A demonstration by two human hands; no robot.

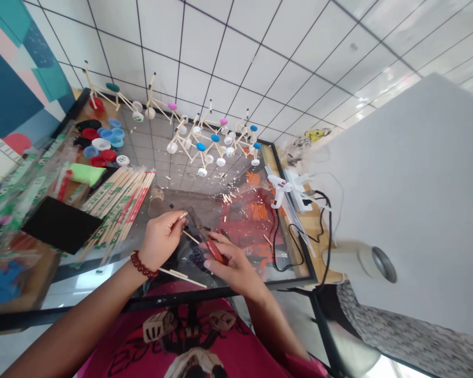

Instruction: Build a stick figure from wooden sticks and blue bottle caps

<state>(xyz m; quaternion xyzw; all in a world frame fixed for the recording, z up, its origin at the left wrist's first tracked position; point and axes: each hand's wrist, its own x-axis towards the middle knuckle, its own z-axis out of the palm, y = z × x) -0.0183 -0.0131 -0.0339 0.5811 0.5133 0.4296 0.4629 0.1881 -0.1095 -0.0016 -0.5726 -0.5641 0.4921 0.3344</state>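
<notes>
My left hand, with a beaded bracelet at the wrist, is closed in a pinch on a small pale piece of wooden stick. My right hand is wrapped round a red-handled cutting tool. Its dark blade points up and left, close to the left fingertips; its exact kind is unclear. Between the hands runs a thin wooden stick, partly hidden. More cut sticks lie at the table's near edge. Small wood offcuts are scattered beyond my hands.
Stick models with bottle-cap wheels stand along the back. Loose caps, wrapped chopsticks and a black sheet lie left. At right are a white glue gun and its black cable. A clear cup stands near my left hand.
</notes>
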